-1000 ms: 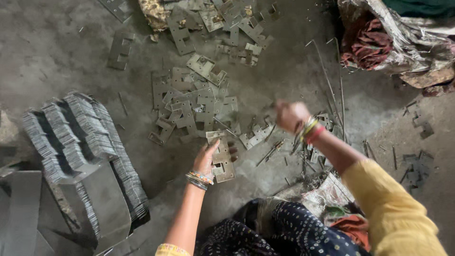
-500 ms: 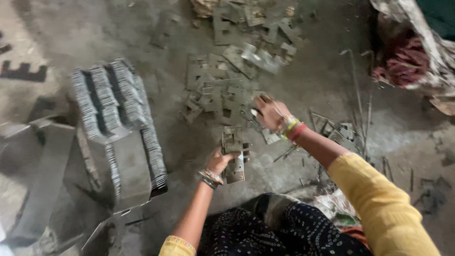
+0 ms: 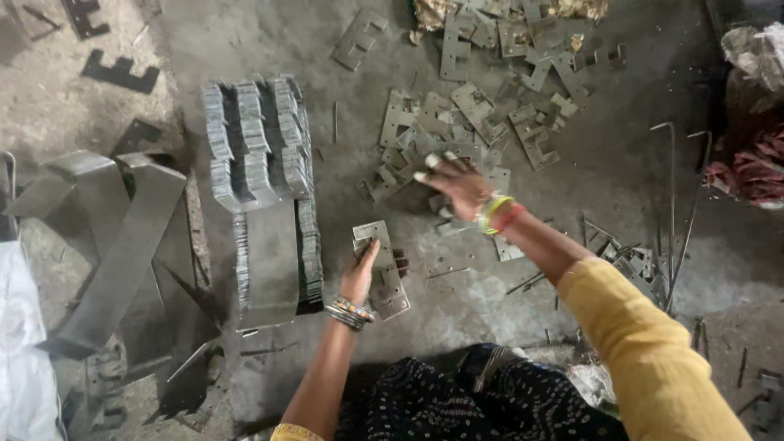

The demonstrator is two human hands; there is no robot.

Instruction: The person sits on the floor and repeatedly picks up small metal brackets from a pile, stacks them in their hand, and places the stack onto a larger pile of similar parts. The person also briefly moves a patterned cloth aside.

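1. Head view: the left hand [image 3: 362,273] is lying flat, fingers together, pressing on a small stack of notched metal plates [image 3: 381,269] on the grey concrete floor [image 3: 506,302], just right of the big stack.
2. Same view: the right hand [image 3: 457,184] is reaching out with fingers spread, hovering over or touching the scattered loose plates [image 3: 457,122] further out; I cannot tell whether it is gripping one.
3. The tall stacked bundle of plates [image 3: 265,196] is standing just left of the left hand, close to the small stack but apart from it.
4. Bent grey metal sheets [image 3: 122,237] are lying on the far left, beside that bundle.
5. Thin metal rods [image 3: 674,204] are lying on the right, well apart from both hands.
6. A heap of reddish cloth [image 3: 747,167] is sitting at the right edge.
7. A yellow sleeve [image 3: 653,351] is covering the right arm; bangles are showing on both wrists.
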